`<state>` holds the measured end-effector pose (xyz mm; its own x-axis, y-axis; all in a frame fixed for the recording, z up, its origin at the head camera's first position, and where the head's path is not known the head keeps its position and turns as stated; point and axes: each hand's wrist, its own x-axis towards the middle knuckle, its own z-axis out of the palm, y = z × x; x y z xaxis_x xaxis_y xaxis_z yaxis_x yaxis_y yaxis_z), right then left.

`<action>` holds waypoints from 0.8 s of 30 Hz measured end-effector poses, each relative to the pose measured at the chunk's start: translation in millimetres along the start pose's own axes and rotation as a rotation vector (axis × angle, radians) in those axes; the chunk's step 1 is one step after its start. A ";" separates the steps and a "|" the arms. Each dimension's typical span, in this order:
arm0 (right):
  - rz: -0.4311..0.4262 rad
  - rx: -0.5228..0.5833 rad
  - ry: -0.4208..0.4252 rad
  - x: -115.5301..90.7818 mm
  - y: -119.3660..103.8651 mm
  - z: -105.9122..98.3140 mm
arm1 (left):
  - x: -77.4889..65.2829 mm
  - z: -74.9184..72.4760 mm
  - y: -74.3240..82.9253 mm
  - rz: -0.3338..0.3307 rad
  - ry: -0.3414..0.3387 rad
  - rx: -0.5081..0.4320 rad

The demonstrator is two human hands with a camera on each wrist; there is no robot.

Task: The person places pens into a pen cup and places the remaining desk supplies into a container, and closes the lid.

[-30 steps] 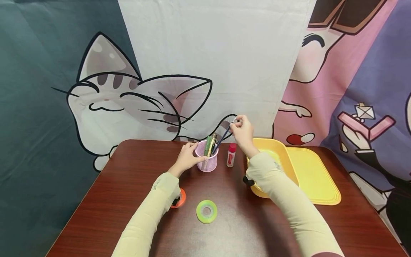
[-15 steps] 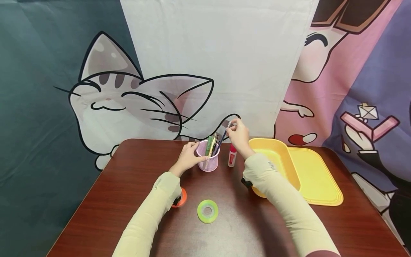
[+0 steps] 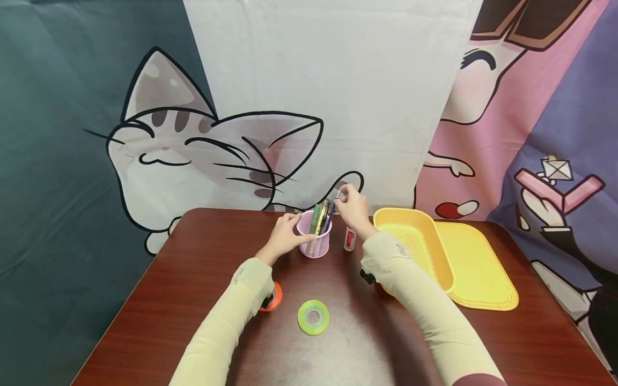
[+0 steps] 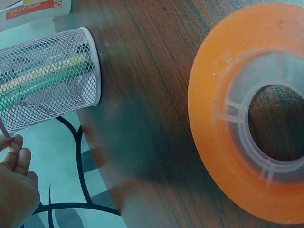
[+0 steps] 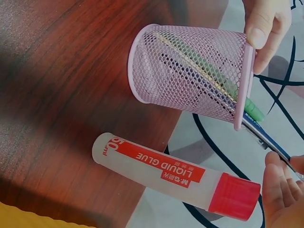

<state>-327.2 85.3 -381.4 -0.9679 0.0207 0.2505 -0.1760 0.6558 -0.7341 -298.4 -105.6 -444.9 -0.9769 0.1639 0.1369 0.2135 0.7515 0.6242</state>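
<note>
A pink mesh pen cup (image 3: pixel 319 247) stands near the table's far edge, with a green pen, a yellowish one and darker ones leaning inside. My left hand (image 3: pixel 284 237) grips its rim from the left, thumb in front. On the other side, my right hand (image 3: pixel 354 210) pinches the upper end of a slim dark-blue pencil (image 5: pixel 269 138), whose lower part is inside the cup. Just right of the cup, a liquid glue bottle (image 5: pixel 161 166) with a red cap stands upright, its cap partly covered by the right hand in the head view.
An orange tape roll (image 4: pixel 209 109) lies under my left wrist. A lime-green tape roll (image 3: pixel 304 325) is front centre on the brown table (image 3: pixel 183 300). At right stands a yellow bin (image 3: pixel 436 244), beside a flat yellow lid (image 3: pixel 483 268). A cartoon curtain (image 3: pixel 376 80) hangs behind.
My right hand has come down and left toward the cup, lowering the blue pencil further into it and bringing it more upright. The left hand keeps its hold on the rim.
</note>
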 end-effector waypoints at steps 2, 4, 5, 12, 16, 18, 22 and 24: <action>0.015 -0.001 -0.015 0.2 0.7 0.1 | -0.3 -0.1 0.4 0.003 0.001 0.000; 0.024 0.004 -0.023 0.3 0.8 -1.0 | -0.4 -0.2 0.6 0.005 0.001 0.000; 0.028 0.007 -0.022 0.4 0.8 -1.9 | -0.5 -0.2 0.6 0.005 0.001 -0.001; 0.019 0.068 -0.037 0.9 5.6 -12.6 | -0.2 0.3 -0.5 -0.017 -0.013 -0.008; 0.012 0.151 -0.067 -1.4 10.1 -20.9 | -0.6 0.0 -0.3 -0.007 -0.011 -0.003; 0.016 0.200 -0.087 -3.5 11.5 -25.4 | -0.8 -0.6 0.3 -0.007 -0.013 -0.001; 0.031 0.268 -0.121 -8.5 12.4 -34.9 | -1.0 -1.7 1.5 -0.006 -0.021 0.010; 0.042 0.284 -0.140 -10.9 12.5 -40.2 | -1.3 -2.1 2.0 -0.008 -0.025 0.011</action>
<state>-311.7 123.6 -367.9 -0.9872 -0.0737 0.1417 -0.1596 0.4194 -0.8936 -296.7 -105.6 -442.2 -0.9783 0.1737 0.1132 0.2063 0.7595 0.6170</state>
